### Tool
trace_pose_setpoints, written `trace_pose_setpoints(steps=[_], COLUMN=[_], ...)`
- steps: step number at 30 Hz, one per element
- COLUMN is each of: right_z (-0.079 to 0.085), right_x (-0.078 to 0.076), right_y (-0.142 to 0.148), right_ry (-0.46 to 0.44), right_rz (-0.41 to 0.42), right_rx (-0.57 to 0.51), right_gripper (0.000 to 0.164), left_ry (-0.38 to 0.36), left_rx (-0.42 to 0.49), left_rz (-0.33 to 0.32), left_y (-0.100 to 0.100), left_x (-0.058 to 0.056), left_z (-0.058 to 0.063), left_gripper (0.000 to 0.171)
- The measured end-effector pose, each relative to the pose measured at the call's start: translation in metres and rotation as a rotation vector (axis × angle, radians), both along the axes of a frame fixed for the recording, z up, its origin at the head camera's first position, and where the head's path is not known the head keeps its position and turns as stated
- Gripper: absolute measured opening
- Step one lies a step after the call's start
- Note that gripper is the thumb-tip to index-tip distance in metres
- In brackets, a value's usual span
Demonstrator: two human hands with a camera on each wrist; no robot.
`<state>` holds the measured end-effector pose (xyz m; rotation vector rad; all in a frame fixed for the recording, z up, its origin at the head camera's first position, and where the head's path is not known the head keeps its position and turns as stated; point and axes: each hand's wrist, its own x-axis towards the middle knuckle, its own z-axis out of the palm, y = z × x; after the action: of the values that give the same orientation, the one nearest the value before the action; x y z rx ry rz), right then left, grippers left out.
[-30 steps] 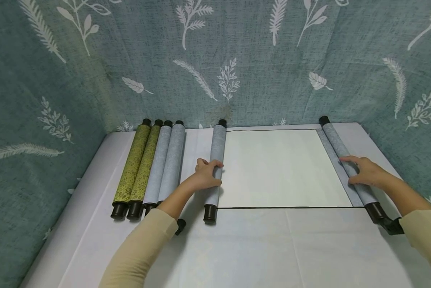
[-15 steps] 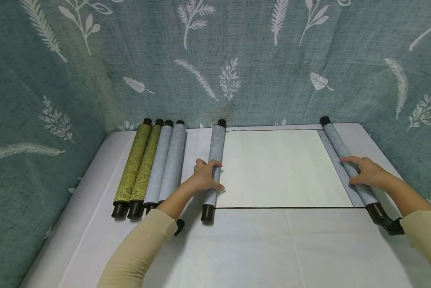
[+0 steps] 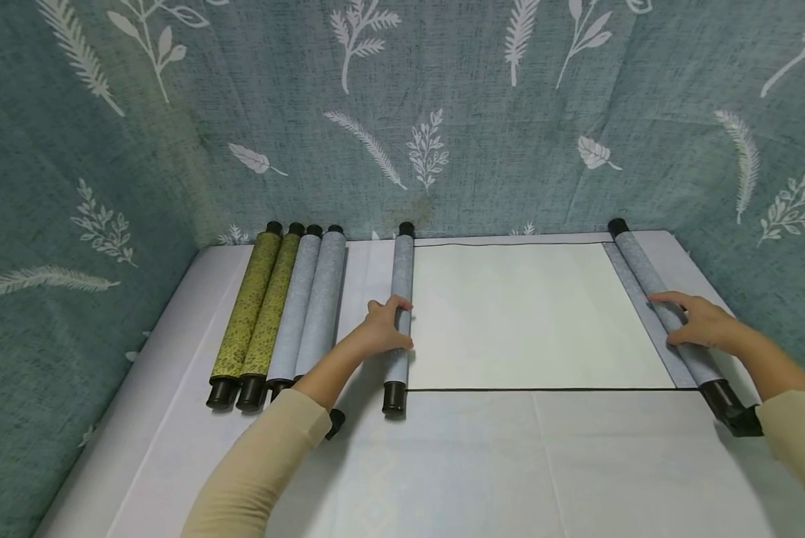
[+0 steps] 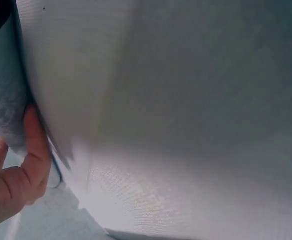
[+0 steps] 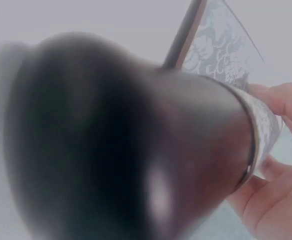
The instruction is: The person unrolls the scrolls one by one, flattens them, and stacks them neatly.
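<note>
A grey-blue hanging scroll (image 3: 510, 317) lies partly unrolled, its cream blank sheet spread between two rolled ends. My left hand (image 3: 382, 329) grips the left roll (image 3: 402, 273), thumb on the near side and fingers over it. The right roll (image 3: 637, 261), slanted toward the far left, is held by my right hand (image 3: 705, 323) between thumb and fingers. Black knobs cap both rolls. In the right wrist view a dark glossy knob (image 5: 206, 130) fills the middle, with my right hand (image 5: 281, 195) behind it. The left wrist view shows my left fingers (image 4: 36, 150) curled round the roll.
Left of the scroll, two yellow-green patterned scrolls (image 3: 247, 314) and two grey-blue scrolls (image 3: 308, 306) lie rolled side by side. My left forearm crosses over their near ends. A white cloth covers the table (image 3: 476, 463), and a teal leaf-print curtain (image 3: 476, 172) stands behind it.
The right roll has moved rightward with my right hand. The left roll's far end has shifted slightly left, and more of the cream sheet shows between the rolls.
</note>
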<state>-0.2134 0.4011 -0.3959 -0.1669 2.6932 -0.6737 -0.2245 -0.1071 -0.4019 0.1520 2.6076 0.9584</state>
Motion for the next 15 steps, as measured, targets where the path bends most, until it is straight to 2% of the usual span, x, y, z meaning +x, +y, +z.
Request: trace_pose_setpoints(steps=[12, 15], right_z=[0.0021, 0.0031], right_x=[0.0021, 0.0018], right_y=[0.0071, 0.0061], right_ry=[-0.006, -0.014], right_rz=[-0.005, -0.01], right_rx=[-0.016, -0.018], right_gripper=[0.078, 0.078], left_ry=[-0.071, -0.055], left_rx=[-0.032, -0.034], left_rz=[0.006, -0.001], left_y=[-0.0047, -0.0055], left_x=[0.0014, 0.0019], left_z=[0.003, 0.0039], left_gripper=[0.058, 0.056])
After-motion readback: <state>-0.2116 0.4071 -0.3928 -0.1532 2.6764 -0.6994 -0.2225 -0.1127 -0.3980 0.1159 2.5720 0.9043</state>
